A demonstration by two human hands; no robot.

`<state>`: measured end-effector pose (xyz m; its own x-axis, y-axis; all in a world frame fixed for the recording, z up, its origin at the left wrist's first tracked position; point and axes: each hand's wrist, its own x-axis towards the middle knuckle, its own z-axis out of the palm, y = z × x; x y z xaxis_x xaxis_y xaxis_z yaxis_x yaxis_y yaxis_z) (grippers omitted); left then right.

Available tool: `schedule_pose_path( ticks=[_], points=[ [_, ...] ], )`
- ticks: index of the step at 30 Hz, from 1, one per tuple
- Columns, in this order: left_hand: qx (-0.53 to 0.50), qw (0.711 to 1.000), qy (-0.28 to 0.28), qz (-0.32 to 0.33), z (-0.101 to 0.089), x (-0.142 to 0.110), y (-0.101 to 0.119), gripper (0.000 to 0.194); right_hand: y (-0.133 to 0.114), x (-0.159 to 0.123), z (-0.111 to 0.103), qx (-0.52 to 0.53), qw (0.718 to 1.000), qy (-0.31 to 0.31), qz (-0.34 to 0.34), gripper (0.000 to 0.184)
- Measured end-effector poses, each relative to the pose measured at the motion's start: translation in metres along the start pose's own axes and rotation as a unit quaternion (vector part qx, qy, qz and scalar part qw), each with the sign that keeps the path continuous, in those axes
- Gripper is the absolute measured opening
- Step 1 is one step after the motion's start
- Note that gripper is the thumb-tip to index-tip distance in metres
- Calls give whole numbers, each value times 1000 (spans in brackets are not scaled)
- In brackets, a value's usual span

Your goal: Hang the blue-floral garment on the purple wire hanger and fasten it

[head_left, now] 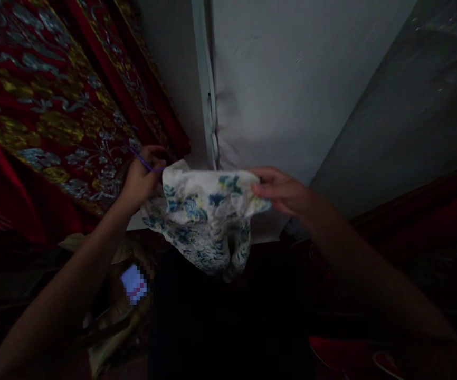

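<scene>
Hard to make out: below our soft white cloth with blue-green and yellow flowers (197, 211), darkness swallows the surface; a pale-blue rectangle (131, 279) is partly pixelated.
Cloth: hangs between our hands, lower folds bunched.
Right hand (282, 190): clamped on its right corner.
Left hand (143, 177): curled by its left edge, thin purple cord (142, 159) across; we can't tell its grip.
Room: whitish wall (276, 79); red fabric embroidered gold and silver (58, 121), cut off leftward.
</scene>
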<state>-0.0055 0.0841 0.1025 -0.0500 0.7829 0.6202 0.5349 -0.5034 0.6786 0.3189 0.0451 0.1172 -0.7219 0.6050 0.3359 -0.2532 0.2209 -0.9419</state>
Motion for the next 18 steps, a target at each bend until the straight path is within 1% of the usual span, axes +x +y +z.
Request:
schedule_pose_path(
  ticks=[1,2,3,4,5,6,7,8,9,10,11,12,14,15,16,17,18],
  points=[
    [4,1000,-8,9,3,-5,3,34,1,-4,2,1,996,-79,34,56],
    [5,1000,-9,13,7,-10,7,36,3,-7,2,2,988,-142,59,60],
    [1,1000,-7,17,12,-14,11,43,8,-7,-1,0,982,-172,71,63],
    [-10,1000,-4,22,17,-18,15,50,14,-6,-5,-10,984,-165,73,63],
    [-31,999,-8,27,23,-21,20,57,22,-3,-11,-33,990,-123,66,60],
    [-59,997,-21,34,29,-25,26,62,31,1,-17,-70,995,-54,51,53],
    [-92,994,-44,41,35,-28,33,68,42,6,-22,-115,993,26,31,47],
    [-127,988,-77,50,42,-31,41,73,53,11,-27,-160,982,100,11,45],
    [-163,978,-117,61,48,-34,50,78,64,16,-31,-200,967,157,-8,48],
    [-197,964,-162,70,54,-37,60,82,74,19,-34,-226,954,195,-26,53],
    [-224,949,-210,75,59,-39,71,84,84,21,-36,-236,947,213,-37,57],
    [-245,932,-256,75,62,-40,82,84,93,21,-36,-231,948,214,-39,55],
    [-267,903,-330,67,66,-41,101,81,108,16,-35,-182,963,197,-15,47],
    [-262,896,-353,67,65,-39,108,78,114,11,-35,-140,971,194,11,44],
    [-247,896,-362,68,63,-35,112,73,119,5,-36,-90,974,204,42,42],
    [-229,903,-357,71,60,-31,113,64,122,-3,-38,-38,970,232,68,42],
    [-211,913,-343,70,55,-26,111,53,124,-10,-42,10,959,271,85,42]
  ],
)
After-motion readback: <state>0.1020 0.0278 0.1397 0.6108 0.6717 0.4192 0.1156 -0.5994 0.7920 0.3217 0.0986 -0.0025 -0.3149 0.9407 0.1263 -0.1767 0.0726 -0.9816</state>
